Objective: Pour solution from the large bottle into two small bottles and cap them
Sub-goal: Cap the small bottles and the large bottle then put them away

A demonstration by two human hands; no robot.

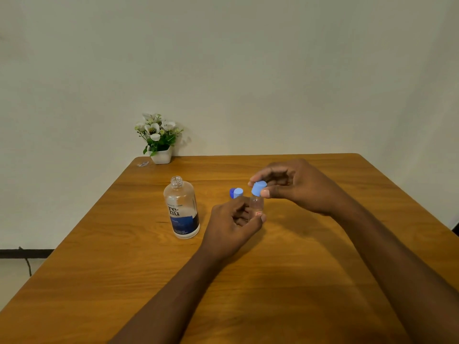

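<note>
Small bottle (257,206) clamped in left hand (232,225) grip, right hand (295,184) grip pinching blue cap (258,188) atop it

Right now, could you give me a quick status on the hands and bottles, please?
Left hand gripping small bottle. Right hand holding light blue cap at its neck. Large bottle upright, uncapped. Nothing in the way.

Grained orange-brown wooden worktop (298,281); clear large bottle (182,207) with dark-blue label; light-blue cap (258,188) beside it; white flowers in white pot (161,157).
</note>
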